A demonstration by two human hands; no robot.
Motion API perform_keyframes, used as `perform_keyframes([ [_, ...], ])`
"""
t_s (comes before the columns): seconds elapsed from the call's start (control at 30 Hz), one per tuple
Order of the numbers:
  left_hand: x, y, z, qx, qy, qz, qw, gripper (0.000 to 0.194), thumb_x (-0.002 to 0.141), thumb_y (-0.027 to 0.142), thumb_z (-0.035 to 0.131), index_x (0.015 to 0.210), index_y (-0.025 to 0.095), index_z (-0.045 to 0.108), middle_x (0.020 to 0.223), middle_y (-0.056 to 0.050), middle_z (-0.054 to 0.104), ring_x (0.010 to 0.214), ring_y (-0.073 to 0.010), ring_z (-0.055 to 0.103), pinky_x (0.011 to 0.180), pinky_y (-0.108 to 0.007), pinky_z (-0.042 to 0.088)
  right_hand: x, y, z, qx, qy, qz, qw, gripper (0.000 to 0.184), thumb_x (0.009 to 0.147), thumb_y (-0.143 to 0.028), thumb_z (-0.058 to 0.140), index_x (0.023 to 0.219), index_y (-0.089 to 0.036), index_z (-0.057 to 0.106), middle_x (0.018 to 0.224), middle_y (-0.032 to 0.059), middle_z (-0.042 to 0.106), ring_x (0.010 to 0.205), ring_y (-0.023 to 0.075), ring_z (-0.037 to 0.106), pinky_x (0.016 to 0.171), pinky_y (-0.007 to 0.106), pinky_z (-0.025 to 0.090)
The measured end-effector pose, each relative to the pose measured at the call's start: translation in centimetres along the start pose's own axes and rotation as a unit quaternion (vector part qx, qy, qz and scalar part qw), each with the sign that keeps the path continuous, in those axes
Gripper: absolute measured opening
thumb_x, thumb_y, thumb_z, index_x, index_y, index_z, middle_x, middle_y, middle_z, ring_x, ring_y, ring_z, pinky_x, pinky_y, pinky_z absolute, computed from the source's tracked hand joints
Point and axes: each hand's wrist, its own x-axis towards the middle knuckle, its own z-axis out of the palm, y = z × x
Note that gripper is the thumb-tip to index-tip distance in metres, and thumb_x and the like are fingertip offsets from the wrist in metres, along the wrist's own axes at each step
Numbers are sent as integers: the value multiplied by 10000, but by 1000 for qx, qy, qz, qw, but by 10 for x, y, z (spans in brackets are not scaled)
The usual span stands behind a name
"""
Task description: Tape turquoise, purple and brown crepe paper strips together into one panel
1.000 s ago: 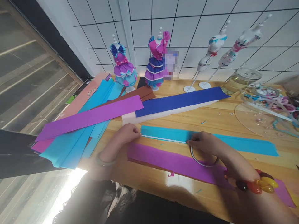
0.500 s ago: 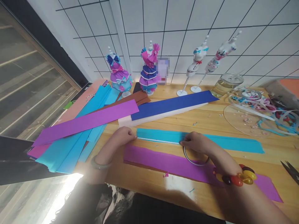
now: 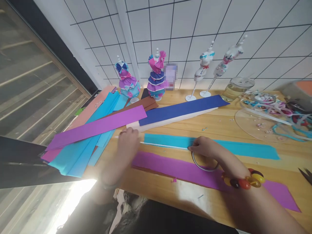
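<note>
My left hand, somewhat blurred and with its fingers curled in, is at the left end of a thin white tape strip. A short white bit also shows to the left of that hand. The strip runs along the near long edge of a turquoise crepe paper strip. My right hand pinches the thin tape roll, which hangs as a ring below the fingers, and rests on the turquoise paper. The roll overlaps a purple paper strip lying nearer to me.
Purple, turquoise and navy paper strips lie to the left and behind. Dressed mini mannequins and barer ones stand at the back. Scissors, a glass jar and tangled ribbons are right.
My left hand has moved left and slightly away from me, past the turquoise paper's left end, with white tape now showing on both sides of it. The right hand stays in place.
</note>
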Motion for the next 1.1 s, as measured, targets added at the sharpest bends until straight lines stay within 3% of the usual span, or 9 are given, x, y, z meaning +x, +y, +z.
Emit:
perform_keyframes([
  [0.1,-7,49,-3,-123,-42,211,969,160,866,196,441,907,178,595,970,-73,616,990,-211,542,894,-332,391,-2,-2,-1,-5,7,-3,1000,231,717,-336,533,532,-200,508,542,10,532,545,135,481,505,266,297],
  [0.13,-7,64,-1,-167,-71,241,953,148,864,194,453,918,181,590,964,-57,625,976,-190,552,887,-306,400,-3,-3,-1,-6,10,-3,1000,225,719,-333,535,539,-200,515,552,11,539,554,136,488,507,264,298],
  [0.2,-2,89,5,-222,-126,264,930,139,869,222,465,938,191,582,927,-28,643,906,-167,580,822,-275,432,-3,-4,-1,-9,13,-1,1000,220,724,-331,535,548,-199,527,558,14,548,559,135,495,506,260,299],
  [0.33,15,117,23,-251,-146,260,921,175,877,224,429,980,206,568,905,-9,660,844,-154,601,758,-255,448,-3,-5,-1,-9,12,6,1000,207,729,-332,543,577,-195,576,574,22,572,567,134,515,503,248,301],
  [0.43,25,127,35,-239,-169,259,920,179,846,192,444,944,219,591,880,4,672,822,-143,610,738,-237,449,-2,-5,-1,-7,11,8,1000,193,725,-327,560,601,-191,615,600,32,595,588,138,536,510,244,310],
  [0.57,30,133,44,-213,-152,247,933,157,825,203,458,881,229,602,853,5,675,806,-155,615,721,-249,448,-2,-6,-2,-3,15,13,1000,203,724,-336,569,601,-184,625,578,37,582,567,140,525,501,252,298],
  [0.93,27,134,49,-189,-133,247,941,117,843,267,462,897,243,563,861,17,670,800,-157,609,681,-253,435,-1,10,-1,64,22,23,997,243,710,-367,585,556,-180,606,505,4,490,513,117,453,484,256,277],
  [1.1,27,134,50,-190,-138,246,940,125,853,252,438,887,240,557,878,14,668,830,-163,608,697,-261,434,-10,27,-4,86,37,40,995,356,661,-506,614,525,-179,579,467,-14,417,483,109,390,460,265,240],
])
